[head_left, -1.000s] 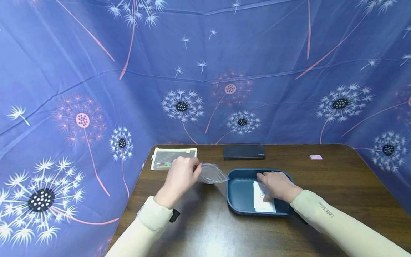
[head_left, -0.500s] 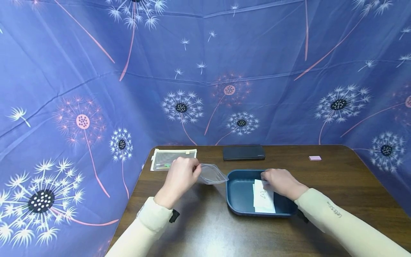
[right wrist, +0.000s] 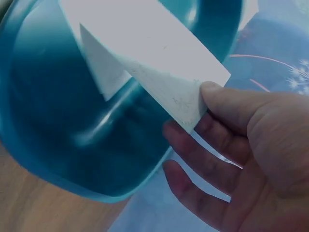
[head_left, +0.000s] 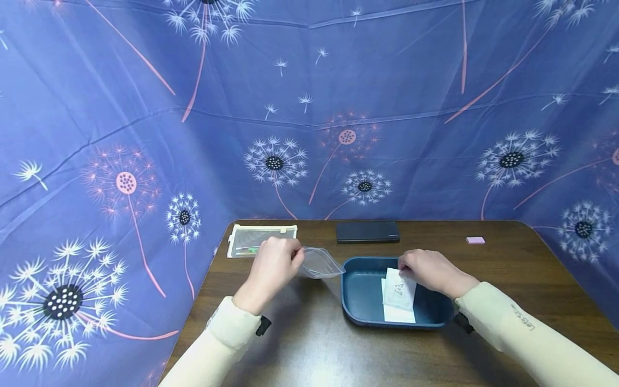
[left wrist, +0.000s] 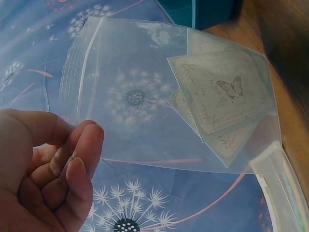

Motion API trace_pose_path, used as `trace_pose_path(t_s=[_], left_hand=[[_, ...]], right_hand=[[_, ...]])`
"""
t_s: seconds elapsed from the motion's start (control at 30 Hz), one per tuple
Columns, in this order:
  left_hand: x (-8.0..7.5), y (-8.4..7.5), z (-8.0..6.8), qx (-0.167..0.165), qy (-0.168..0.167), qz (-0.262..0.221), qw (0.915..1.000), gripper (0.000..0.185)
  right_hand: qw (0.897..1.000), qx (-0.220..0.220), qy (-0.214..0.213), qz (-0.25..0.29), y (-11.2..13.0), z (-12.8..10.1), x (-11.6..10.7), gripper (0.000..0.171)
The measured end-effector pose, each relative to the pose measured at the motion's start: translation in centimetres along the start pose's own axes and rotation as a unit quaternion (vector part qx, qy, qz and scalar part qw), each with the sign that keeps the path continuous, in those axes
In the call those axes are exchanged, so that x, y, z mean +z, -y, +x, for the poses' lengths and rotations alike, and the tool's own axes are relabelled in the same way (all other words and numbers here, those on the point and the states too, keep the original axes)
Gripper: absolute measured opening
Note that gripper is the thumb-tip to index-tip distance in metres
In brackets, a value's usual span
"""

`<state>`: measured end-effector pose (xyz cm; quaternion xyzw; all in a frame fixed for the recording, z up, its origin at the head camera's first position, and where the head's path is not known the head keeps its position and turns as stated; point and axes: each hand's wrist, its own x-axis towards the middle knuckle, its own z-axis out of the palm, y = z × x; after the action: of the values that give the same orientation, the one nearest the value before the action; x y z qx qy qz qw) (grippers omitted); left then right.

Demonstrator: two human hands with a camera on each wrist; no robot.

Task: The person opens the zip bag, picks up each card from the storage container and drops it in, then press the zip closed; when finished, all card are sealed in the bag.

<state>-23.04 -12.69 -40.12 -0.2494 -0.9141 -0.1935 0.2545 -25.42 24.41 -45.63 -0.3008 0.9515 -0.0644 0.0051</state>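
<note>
In the head view, my left hand point(head_left: 272, 269) pinches a transparent zip bag point(head_left: 320, 263) above the table, left of a dark blue tray point(head_left: 361, 287). The left wrist view shows two pale printed cards inside the bag, the upper card point(left wrist: 227, 89) bearing a butterfly. Over the tray's right half, my right hand point(head_left: 435, 273) pinches a white paper card point(head_left: 400, 293) by its upper corner, thumb on one face and fingers behind. Faint printing shows on that card. Beneath it, more white paper point(head_left: 398, 315) lies in the tray, partly hidden.
At the back left lies a mesh zip pouch point(head_left: 261, 236) with a few slim coloured items inside. A black case point(head_left: 367, 232) is behind the tray, and a small pink block point(head_left: 475, 241) sits at the back right. A patterned cloth point(head_left: 309, 107) hangs behind the table.
My right hand has gone from reaching into the tray to pinching a paper card and raising it, drifting slightly right. The left hand and zip bag have stayed in place.
</note>
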Motion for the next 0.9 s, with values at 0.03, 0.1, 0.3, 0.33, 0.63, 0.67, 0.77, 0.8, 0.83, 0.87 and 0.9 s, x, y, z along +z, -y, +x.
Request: trace_pose_path(t_s=[0.03,0.1,0.3,0.33,0.63,0.67,0.77,0.8,0.83,0.87,0.9], left_hand=[[0.0,0.0,0.0,0.001,-0.001,0.000,1.0000,0.035],[-0.1,0.0,0.0,0.001,-0.003,0.001,1.0000,0.035],[-0.1,0.0,0.0,0.003,-0.008,0.003,1.0000,0.035],[-0.1,0.0,0.0,0.004,-0.009,0.004,0.9999,0.035],[0.1,0.0,0.1,0.001,-0.007,0.006,1.0000,0.031],[0.1,0.0,0.1,0.001,-0.007,0.007,1.0000,0.031],[0.2,0.1,0.1,0.002,-0.009,0.008,0.9999,0.032],[0.2,0.1,0.1,0.003,-0.009,0.008,0.9999,0.032],[0.2,0.1,0.1,0.003,-0.009,0.009,0.9999,0.032],[0.2,0.1,0.1,0.003,-0.009,0.009,0.9999,0.032],[0.2,0.0,0.1,0.003,-0.009,0.009,0.9999,0.032]], right_hand=[[1.000,0.002,0.003,0.012,0.1,0.0,-0.2,0.005],[0.999,0.005,0.006,0.033,0.4,0.0,-0.7,0.006],[0.998,0.023,0.001,0.056,0.8,0.0,-2.1,0.006],[0.998,0.026,-0.001,0.056,0.8,0.0,-2.3,0.006],[0.996,0.025,-0.070,0.048,1.5,-0.2,-4.9,0.007],[0.995,0.022,-0.085,0.045,1.7,-0.2,-5.2,0.008],[0.990,0.008,-0.134,0.032,2.3,-0.1,-5.9,0.008],[0.988,0.004,-0.152,0.027,2.6,-0.1,-6.1,0.008],[0.985,-0.002,-0.169,0.024,2.9,-0.1,-6.3,0.008],[0.982,-0.008,-0.185,0.022,3.2,-0.1,-6.5,0.009],[0.979,-0.014,-0.200,0.021,3.5,-0.1,-6.8,0.009]])
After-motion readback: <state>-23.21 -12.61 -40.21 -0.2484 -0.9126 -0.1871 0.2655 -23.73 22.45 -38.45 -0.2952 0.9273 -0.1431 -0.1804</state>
